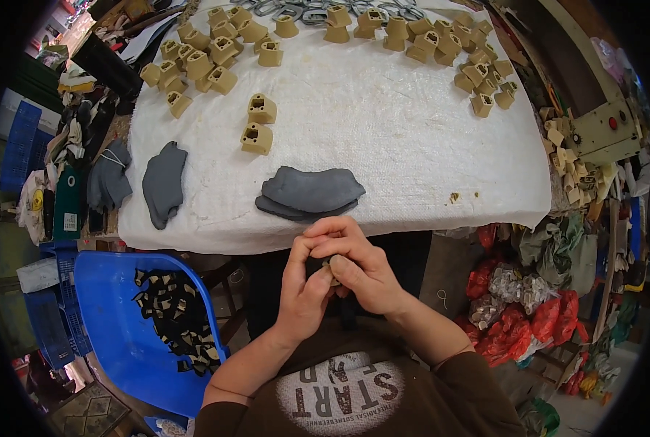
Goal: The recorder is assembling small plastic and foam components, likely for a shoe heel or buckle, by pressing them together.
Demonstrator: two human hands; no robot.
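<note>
**Left hand [303, 288] and right hand [369, 273] closed around one small piece [334, 280]**

Just short of the near edge of the white cloth [412, 146], both hands met with fingers curled and thumbs close together, gripping the small piece between them. Only slivers of it showed, so its full shape could not be told. The step looked like working a dark cover onto a beige core; doing it well probably meant steadying the piece with one hand while the other thumb pressed outward evenly, leaving no crease at the rim.

To the left, a blue basin [114, 313] held many black-and-beige pieces [175, 313]. Just beyond the fingertips lay a stack of dark grey sheets [310, 186], best lifted singly. Another grey sheet [165, 186] lay farther left.

Past the stack stood a beige block [259, 140], with a second block [267, 113] just behind. Farther off, more blocks crowded in a left cluster [201, 65] and a right cluster [476, 73]. Grey metal loops [314, 13] lined the far edge.
</note>
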